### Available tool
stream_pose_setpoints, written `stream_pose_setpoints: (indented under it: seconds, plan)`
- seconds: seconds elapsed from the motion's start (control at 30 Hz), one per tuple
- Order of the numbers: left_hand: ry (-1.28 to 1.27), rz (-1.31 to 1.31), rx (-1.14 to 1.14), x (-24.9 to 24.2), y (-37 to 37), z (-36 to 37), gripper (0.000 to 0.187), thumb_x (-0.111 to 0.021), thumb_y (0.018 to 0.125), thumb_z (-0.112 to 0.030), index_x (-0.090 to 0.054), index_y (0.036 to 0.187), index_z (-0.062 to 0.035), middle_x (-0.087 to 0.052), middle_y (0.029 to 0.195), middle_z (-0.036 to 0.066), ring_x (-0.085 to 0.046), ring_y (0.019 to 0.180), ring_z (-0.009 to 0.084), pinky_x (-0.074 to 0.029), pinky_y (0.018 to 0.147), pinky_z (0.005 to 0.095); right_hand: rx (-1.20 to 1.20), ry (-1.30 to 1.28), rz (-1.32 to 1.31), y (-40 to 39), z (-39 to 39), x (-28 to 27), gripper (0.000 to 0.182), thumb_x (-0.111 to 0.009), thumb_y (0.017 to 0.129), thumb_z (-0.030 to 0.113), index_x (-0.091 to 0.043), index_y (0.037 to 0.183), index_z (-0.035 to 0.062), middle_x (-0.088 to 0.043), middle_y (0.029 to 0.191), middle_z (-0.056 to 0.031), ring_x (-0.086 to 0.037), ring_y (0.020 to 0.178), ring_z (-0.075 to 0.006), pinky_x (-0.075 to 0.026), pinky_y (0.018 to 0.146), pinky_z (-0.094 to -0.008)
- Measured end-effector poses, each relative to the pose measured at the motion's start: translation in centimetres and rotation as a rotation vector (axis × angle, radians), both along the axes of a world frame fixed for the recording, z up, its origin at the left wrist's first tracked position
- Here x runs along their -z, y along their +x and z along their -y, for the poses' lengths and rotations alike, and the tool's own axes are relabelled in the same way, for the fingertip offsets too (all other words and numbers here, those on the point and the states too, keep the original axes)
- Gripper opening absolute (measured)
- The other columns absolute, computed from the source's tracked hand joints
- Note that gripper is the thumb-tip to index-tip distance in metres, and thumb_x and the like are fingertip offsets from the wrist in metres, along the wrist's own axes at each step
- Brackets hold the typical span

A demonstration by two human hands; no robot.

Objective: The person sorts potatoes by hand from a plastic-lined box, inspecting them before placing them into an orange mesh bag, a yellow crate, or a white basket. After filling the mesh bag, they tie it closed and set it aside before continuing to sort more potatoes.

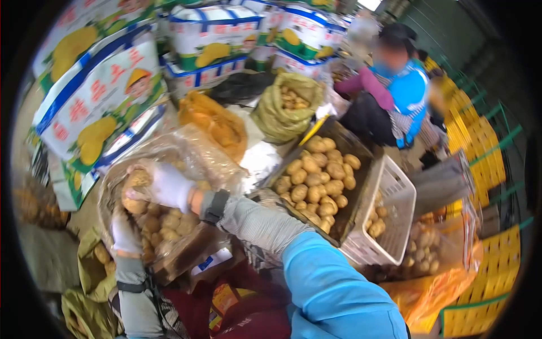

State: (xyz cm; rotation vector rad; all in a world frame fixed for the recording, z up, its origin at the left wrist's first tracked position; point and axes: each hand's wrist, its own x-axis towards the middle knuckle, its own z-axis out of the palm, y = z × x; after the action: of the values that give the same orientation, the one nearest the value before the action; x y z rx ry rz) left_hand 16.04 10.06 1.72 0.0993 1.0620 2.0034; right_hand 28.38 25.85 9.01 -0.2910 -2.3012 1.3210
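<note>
My right hand [164, 183], in a white glove, reaches across to the left over a plastic-lined box [212, 234] of potatoes. Its fingers are closed on a large potato [135, 193]. Just below, my left hand [125, 231], also gloved, is at the left inner side of the box, beneath that potato; its fingers are blurred and partly hidden. More potatoes [169, 223] lie in the box under both hands. To the right, a dark crate [357, 223] holds a heap of potatoes [322, 178].
A white basket [402, 195] with potatoes stands right of the dark crate. Behind are a green sack [271, 118], an orange bag [212, 121] and printed bags [101, 107]. A person [412, 96] sits at the upper right near yellow crates [485, 152].
</note>
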Motion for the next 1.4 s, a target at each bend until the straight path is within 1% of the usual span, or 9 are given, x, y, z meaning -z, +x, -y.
stream_pose_setpoints:
  seconds: [0.2,0.47,0.57,0.67,0.83,0.93,1.13,1.3,1.4]
  plan:
    - [-0.186,-0.068,0.022,0.1,-1.8,2.7,0.040,-0.045,0.104,-0.027,-0.049,0.141,-0.0135,-0.054,0.135,0.014,-0.058,0.118,0.0246,-0.048,0.099,0.0354,0.243,-0.466,0.051,14.7,-12.5,-4.8,0.065,-0.067,0.088,0.054,-0.058,0.126,0.0018,-0.067,0.097,-0.0058,-0.064,0.075,-0.0105,-0.049,0.057,-0.0204]
    - [-0.094,-0.009,0.070,1.5,-2.9,5.6,0.039,-0.044,0.104,-0.029,-0.049,0.141,-0.0168,-0.054,0.138,0.007,-0.055,0.122,0.0216,-0.048,0.096,0.0332,0.999,-0.530,0.483,34.5,-21.3,8.9,0.043,-0.066,0.090,0.038,-0.062,0.123,0.0110,-0.064,0.100,-0.0035,-0.060,0.090,-0.0171,-0.052,0.069,-0.0317]
    - [-0.014,0.011,0.030,0.3,-3.1,6.3,0.036,-0.047,0.103,-0.029,-0.052,0.134,-0.0103,-0.055,0.132,0.011,-0.058,0.116,0.0245,-0.052,0.091,0.0348,1.134,-0.176,0.358,36.2,-29.1,13.9,0.016,-0.072,0.083,0.016,-0.068,0.095,0.0066,-0.059,0.071,0.0017,-0.051,0.057,-0.0099,-0.042,0.053,-0.0256]
    - [-0.022,-0.004,-0.176,-1.6,-2.8,6.4,0.035,-0.047,0.104,-0.028,-0.053,0.131,-0.0073,-0.059,0.127,0.013,-0.064,0.105,0.0245,-0.056,0.082,0.0331,0.935,-0.263,0.020,26.5,-27.0,5.3,0.014,-0.070,0.086,0.019,-0.065,0.080,0.0070,-0.057,0.066,-0.0002,-0.051,0.054,-0.0104,-0.042,0.049,-0.0268]
    - [0.070,0.021,-0.260,-4.6,-2.6,7.0,0.039,-0.040,0.106,-0.024,-0.047,0.137,-0.0011,-0.058,0.129,0.018,-0.064,0.109,0.0288,-0.058,0.088,0.0375,0.328,-0.238,0.436,6.7,-18.1,-1.8,0.041,-0.057,0.099,0.040,-0.067,0.102,0.0003,-0.067,0.082,-0.0088,-0.065,0.068,-0.0155,-0.052,0.065,-0.0261]
    - [0.082,0.049,-0.309,-5.4,-3.2,7.5,0.039,-0.043,0.105,-0.024,-0.048,0.136,-0.0005,-0.059,0.128,0.018,-0.064,0.109,0.0295,-0.058,0.088,0.0378,-0.255,0.233,0.580,-3.6,-14.8,6.5,0.047,-0.056,0.099,0.038,-0.058,0.132,0.0054,-0.068,0.113,-0.0118,-0.066,0.099,-0.0202,-0.053,0.085,-0.0312]
    - [0.017,-0.020,-0.407,-6.7,-3.0,8.1,0.037,-0.049,0.102,-0.025,-0.052,0.134,-0.0063,-0.061,0.127,0.011,-0.062,0.108,0.0241,-0.050,0.091,0.0369,-0.204,0.424,1.003,-13.7,-1.8,25.3,0.063,-0.062,0.087,0.043,-0.051,0.139,0.0087,-0.060,0.130,-0.0222,-0.058,0.119,-0.0384,-0.046,0.102,-0.0421]
    - [0.100,0.146,-0.380,-5.0,-4.0,8.8,0.036,-0.050,0.101,-0.029,-0.050,0.131,-0.0087,-0.060,0.125,0.013,-0.061,0.111,0.0268,-0.046,0.094,0.0388,-0.153,-0.424,0.705,-12.6,-2.2,34.1,0.067,-0.063,0.088,0.037,-0.043,0.146,0.0092,-0.062,0.129,-0.0174,-0.059,0.119,-0.0317,-0.051,0.094,-0.0361]
    - [0.000,0.154,-0.428,-5.0,-3.3,8.5,0.037,-0.051,0.101,-0.032,-0.050,0.131,-0.0107,-0.060,0.125,0.010,-0.059,0.113,0.0269,-0.046,0.096,0.0411,-0.195,-0.880,0.698,-13.6,-2.6,20.4,0.061,-0.058,0.095,0.035,-0.039,0.148,0.0096,-0.060,0.131,-0.0135,-0.059,0.118,-0.0248,-0.053,0.089,-0.0306]
